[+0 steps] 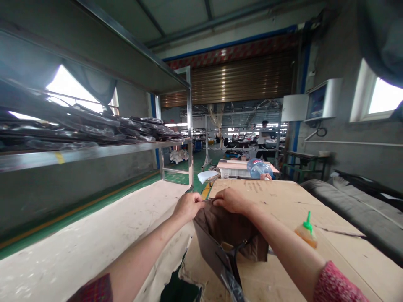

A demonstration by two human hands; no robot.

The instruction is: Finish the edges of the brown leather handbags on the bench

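A dark brown bag [217, 247] with its inner side showing stands on the cardboard-covered table [283, 201]. My left hand [189, 205] pinches the bag's far top edge at its left corner. Just to the right, my right hand [231, 200] has its fingers closed over the same edge. A dark strap with a small metal fitting hangs across the bag's near side, and clear plastic shows at its lower end. Both thumbs are partly hidden.
A bottle [306, 235] with a green nozzle stands right of my right forearm. On the left are a pale covered surface [126, 218] and a shelf [94, 150] of plastic-wrapped items. Grey rolls [352, 205] lie at right. A person [263, 135] stands far back.
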